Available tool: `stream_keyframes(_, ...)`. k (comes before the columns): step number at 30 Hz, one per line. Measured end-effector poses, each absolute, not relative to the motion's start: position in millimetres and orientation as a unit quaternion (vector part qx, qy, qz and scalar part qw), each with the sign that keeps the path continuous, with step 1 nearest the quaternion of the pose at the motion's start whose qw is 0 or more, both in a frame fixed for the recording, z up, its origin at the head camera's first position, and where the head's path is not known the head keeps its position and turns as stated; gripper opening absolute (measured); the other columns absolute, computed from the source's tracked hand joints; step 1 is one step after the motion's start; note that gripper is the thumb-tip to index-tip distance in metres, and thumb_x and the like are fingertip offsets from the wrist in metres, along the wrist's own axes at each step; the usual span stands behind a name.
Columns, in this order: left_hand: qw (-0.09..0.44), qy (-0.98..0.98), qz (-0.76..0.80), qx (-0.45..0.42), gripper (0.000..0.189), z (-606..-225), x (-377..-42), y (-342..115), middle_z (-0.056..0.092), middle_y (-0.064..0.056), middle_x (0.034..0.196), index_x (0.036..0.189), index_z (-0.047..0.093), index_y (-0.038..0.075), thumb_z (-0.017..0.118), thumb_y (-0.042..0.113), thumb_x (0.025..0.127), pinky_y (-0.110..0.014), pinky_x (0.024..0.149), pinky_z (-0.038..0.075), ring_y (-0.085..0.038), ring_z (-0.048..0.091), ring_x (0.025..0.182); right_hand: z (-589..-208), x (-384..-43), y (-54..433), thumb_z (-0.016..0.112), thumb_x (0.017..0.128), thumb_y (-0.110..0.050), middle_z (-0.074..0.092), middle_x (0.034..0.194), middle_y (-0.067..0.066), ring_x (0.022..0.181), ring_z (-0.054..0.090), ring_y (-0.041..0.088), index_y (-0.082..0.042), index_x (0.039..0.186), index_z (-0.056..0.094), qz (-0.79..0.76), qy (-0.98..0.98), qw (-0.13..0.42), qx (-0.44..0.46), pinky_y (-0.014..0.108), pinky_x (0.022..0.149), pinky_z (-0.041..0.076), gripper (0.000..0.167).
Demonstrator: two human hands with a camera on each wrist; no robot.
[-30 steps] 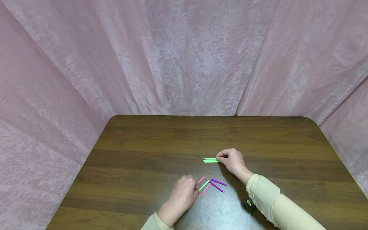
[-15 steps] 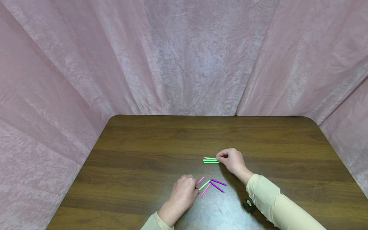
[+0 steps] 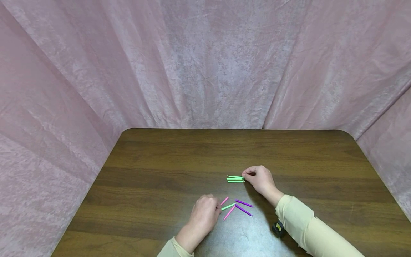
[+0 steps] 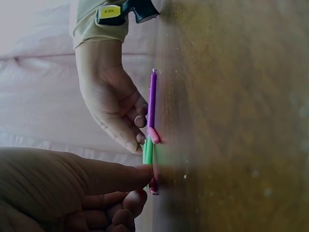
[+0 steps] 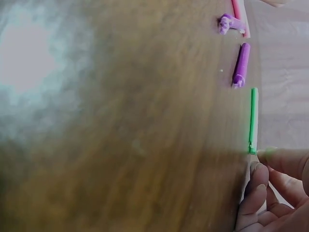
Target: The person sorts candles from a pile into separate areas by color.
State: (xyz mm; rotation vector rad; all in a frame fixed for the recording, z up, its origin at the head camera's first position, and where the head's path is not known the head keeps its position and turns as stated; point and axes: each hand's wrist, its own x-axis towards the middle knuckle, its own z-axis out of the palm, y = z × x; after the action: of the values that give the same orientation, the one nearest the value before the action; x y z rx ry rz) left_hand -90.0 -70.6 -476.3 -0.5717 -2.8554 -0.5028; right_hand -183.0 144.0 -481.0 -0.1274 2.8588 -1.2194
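My left hand (image 3: 204,213) pinches the near end of a green candle (image 3: 229,206) between thumb and finger. The candle's far end lies beside a pink candle (image 3: 229,213) and a purple candle (image 3: 243,210). Farther back, a group of green candles (image 3: 235,181) lies almost parallel on the table. My right hand (image 3: 260,180) pinches the right end of the farthest one, the fingertips covering its tip. In the right wrist view, a green candle (image 5: 253,118) with its wick end toward my fingers lies right beside them.
Another purple candle (image 3: 244,203) lies just beyond the first. A second pink candle (image 3: 224,201) lies by my left fingertips. The brown wooden table (image 3: 167,153) extends back to a pink curtain (image 3: 208,71). A dark strapped device (image 3: 278,229) sits under my right wrist.
The green candle in my left hand has swung flatter, and the nearer purple candle has shifted slightly right. The farthest green candle in the group has tilted a little at its left end.
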Motion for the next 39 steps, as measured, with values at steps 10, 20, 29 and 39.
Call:
stream_keyframes(10, 0.084, -0.963, -0.179, -0.184, 0.013, -473.5, -91.0, -71.0, 0.058, 0.005, 0.067, 0.068, 0.07, 0.016, 0.081, 0.012, 0.07, -0.03, 0.061, 0.047, -0.017, 0.057, 0.066, -478.9, -179.8, 150.2, 0.071, 0.086, -0.015, 0.07, 0.075, -0.003, 0.069, 0.055, 0.01, -0.011, 0.084, 0.076, -0.41, 0.911, 0.022, -0.031, 0.031, 0.069, 0.045, 0.007)
stream_keyframes(20, 0.083, -0.959, -0.197, -0.187, 0.011, -469.9, -93.1, -69.9, 0.061, 0.005, 0.068, 0.07, 0.071, 0.015, 0.081, 0.012, 0.072, -0.032, 0.065, 0.048, -0.017, 0.059, 0.069, -476.0, -172.0, 154.7, 0.07, 0.087, -0.016, 0.068, 0.072, -0.003, 0.066, 0.056, 0.008, -0.01, 0.086, 0.076, -0.418, 0.907, 0.035, -0.025, 0.031, 0.068, 0.045, 0.008)
stream_keyframes(29, 0.095, -0.951, -0.223, -0.192, 0.013, -468.8, -99.1, -70.9, 0.061, 0.006, 0.068, 0.07, 0.07, 0.015, 0.082, 0.011, 0.072, -0.03, 0.065, 0.047, -0.016, 0.058, 0.069, -473.9, -163.5, 157.2, 0.071, 0.086, -0.016, 0.065, 0.066, -0.004, 0.063, 0.055, 0.008, -0.009, 0.086, 0.076, -0.435, 0.899, 0.045, -0.026, 0.029, 0.066, 0.044, 0.008)
stream_keyframes(39, 0.088, -0.944, -0.25, -0.197, 0.015, -467.8, -107.4, -71.5, 0.062, 0.008, 0.068, 0.07, 0.068, 0.016, 0.08, 0.008, 0.073, -0.031, 0.064, 0.047, -0.013, 0.058, 0.067, -472.2, -152.2, 161.7, 0.072, 0.086, -0.015, 0.063, 0.064, -0.004, 0.061, 0.053, 0.007, -0.008, 0.085, 0.076, -0.451, 0.89, 0.048, -0.043, 0.027, 0.063, 0.043, 0.008)
